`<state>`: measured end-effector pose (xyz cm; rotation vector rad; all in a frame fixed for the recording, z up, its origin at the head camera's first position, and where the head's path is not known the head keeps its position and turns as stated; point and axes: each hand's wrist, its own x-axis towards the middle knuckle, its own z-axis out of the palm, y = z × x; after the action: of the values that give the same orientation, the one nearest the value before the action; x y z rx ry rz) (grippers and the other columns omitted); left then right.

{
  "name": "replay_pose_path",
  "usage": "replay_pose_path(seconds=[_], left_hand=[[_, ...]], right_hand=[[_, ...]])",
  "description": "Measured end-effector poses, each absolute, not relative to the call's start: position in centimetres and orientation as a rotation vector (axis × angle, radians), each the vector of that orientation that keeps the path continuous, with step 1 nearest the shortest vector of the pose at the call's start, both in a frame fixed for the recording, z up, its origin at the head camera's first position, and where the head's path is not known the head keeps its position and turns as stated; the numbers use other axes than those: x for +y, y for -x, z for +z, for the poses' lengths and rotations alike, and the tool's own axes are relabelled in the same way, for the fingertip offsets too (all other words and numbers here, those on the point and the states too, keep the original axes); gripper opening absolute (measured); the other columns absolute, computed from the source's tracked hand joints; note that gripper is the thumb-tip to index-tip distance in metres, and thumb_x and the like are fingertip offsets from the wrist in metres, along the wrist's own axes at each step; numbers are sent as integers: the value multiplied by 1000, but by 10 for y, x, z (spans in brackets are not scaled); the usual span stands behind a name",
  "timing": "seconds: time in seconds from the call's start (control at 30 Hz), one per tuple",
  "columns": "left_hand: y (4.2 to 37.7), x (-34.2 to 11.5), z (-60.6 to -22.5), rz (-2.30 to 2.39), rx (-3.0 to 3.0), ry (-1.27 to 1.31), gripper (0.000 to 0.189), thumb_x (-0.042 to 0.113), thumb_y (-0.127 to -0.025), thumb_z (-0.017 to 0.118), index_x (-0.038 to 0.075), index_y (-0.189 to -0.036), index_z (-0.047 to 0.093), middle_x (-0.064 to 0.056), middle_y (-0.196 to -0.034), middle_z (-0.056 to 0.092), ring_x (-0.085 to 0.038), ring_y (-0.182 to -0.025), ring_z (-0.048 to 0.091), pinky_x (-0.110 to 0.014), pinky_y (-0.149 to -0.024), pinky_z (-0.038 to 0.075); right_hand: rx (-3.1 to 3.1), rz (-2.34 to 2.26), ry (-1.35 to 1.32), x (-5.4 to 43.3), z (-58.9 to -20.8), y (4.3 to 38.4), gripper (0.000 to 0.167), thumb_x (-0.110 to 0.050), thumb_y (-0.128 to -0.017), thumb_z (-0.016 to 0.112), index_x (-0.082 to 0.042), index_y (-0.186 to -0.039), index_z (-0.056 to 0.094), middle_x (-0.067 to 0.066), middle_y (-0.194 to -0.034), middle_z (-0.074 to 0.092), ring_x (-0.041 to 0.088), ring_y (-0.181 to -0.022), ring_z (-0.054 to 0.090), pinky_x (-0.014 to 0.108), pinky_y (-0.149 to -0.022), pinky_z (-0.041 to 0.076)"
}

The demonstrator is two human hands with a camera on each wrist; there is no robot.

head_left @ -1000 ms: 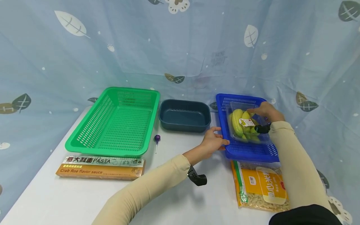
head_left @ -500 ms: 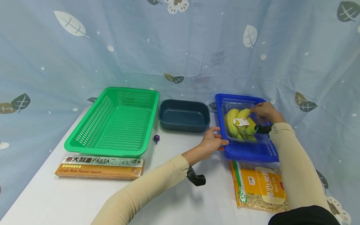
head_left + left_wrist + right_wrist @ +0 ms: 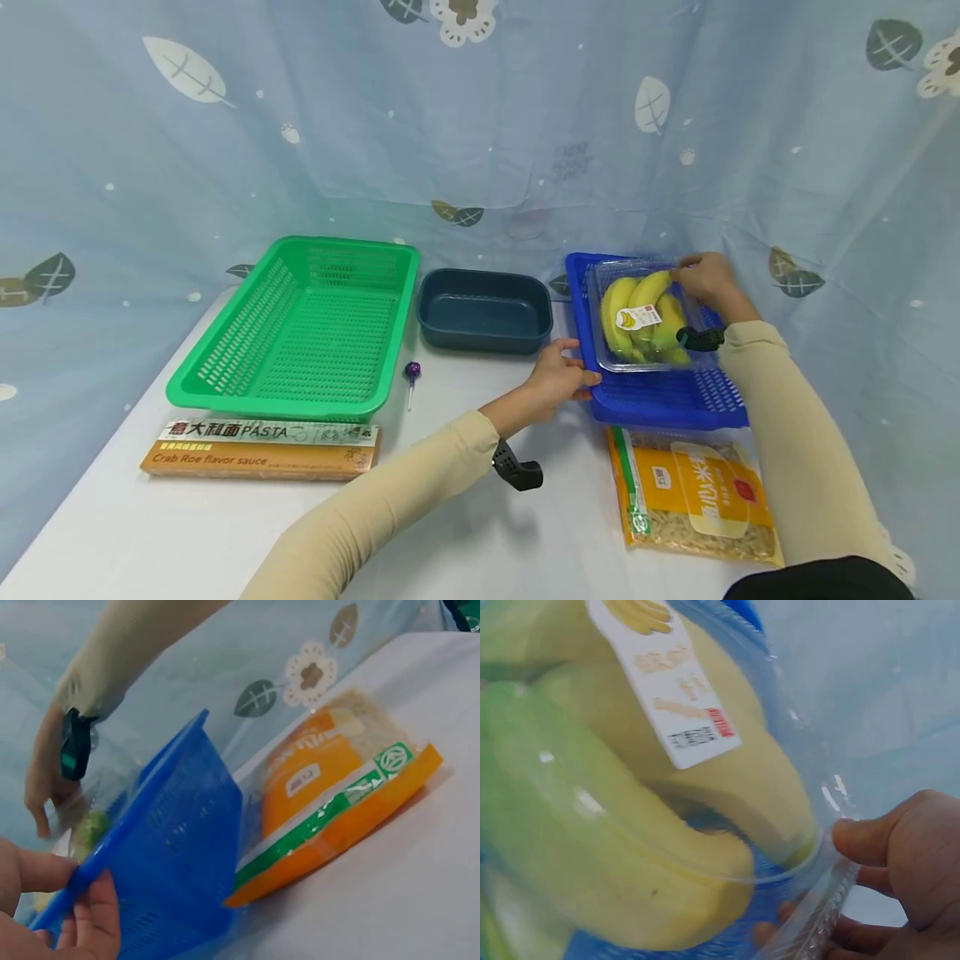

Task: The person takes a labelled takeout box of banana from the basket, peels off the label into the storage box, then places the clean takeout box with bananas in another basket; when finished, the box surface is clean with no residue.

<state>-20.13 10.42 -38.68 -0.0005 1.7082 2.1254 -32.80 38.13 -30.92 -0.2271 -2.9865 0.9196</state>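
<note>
A clear plastic box of bananas with a white label sits in the blue basket. My right hand pinches the box's far right edge; in the right wrist view, the thumb lies on top of the rim and the fingers show through the plastic beneath. At the basket's left rim, my left hand grips the edge. The left wrist view has that hand's thumb over the rim, with the fingers curled beneath the blue wall.
An orange bag of pasta lies before the blue basket. Left of it stand a dark blue tub, a purple lollipop and a green basket. A long pasta box lies in front of the green basket. A patterned curtain hangs behind.
The box of bananas has shifted left and then toward the back of the blue basket, its far edge rising with my right hand. My left hand stays on the rim. The head view has shifted slightly.
</note>
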Motion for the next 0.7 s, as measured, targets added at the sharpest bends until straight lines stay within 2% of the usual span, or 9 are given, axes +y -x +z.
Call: replay_pose_path(seconds=[0.03,0.1,0.23,0.3,0.4,0.47,0.57,0.7], left_hand=[[201,102,-386,2130,1692,4,63,-14,-83,70,4,-139,47,-14,-100,62,-18,-78,64,-37,-70,61],[201,98,-384,2138,1657,18,64,-15,-83,68,3,-140,46,-14,-101,61,-20,-79,66,-41,-75,60],[201,87,-379,2168,1614,34,63,-13,-84,66,3,-141,44,-19,-107,63,-22,-83,67,-45,-82,59],[200,82,-375,2176,1624,19,62,-10,-85,67,2,-141,43,-19,-108,64,-23,-87,68,-46,-83,58],[200,76,-370,2179,1661,-24,60,-5,-88,67,2,-142,42,-16,-106,67,-23,-95,69,-45,-85,58],[200,74,-366,2181,1688,-35,60,0,-89,70,3,-142,43,-13,-106,68,-22,-99,68,-44,-85,58],[201,72,-360,2187,1710,-42,62,9,-89,74,5,-143,43,-10,-109,67,-25,-107,66,-41,-85,58],[200,71,-351,2212,1684,-43,71,21,-88,79,9,-147,40,-10,-116,64,-31,-119,60,-38,-84,58]], right_hand=[[-2965,900,233,380,-306,326,56,-28,-102,53,10,-143,46,33,-119,55,22,-62,53,40,-55,48],[-2919,883,225,377,-298,323,57,-29,-102,52,9,-143,45,38,-131,47,24,-64,56,41,-56,50],[-2843,872,175,373,-279,314,60,-34,-103,50,7,-146,43,39,-134,45,26,-71,60,40,-59,52],[-2811,882,160,370,-268,309,61,-36,-103,49,5,-148,41,38,-134,46,33,-86,61,37,-61,51],[-2777,932,179,368,-255,301,65,-41,-103,47,1,-152,37,36,-139,44,43,-109,56,34,-63,49],[-2754,962,196,364,-248,296,66,-42,-103,47,-1,-153,37,34,-141,44,44,-116,54,34,-64,52],[-2721,998,211,359,-241,291,67,-45,-102,47,-3,-154,36,33,-144,43,41,-116,54,31,-63,53],[-2674,1039,237,349,-232,282,67,-47,-101,49,-6,-154,38,29,-140,48,22,-91,62,28,-59,54]])
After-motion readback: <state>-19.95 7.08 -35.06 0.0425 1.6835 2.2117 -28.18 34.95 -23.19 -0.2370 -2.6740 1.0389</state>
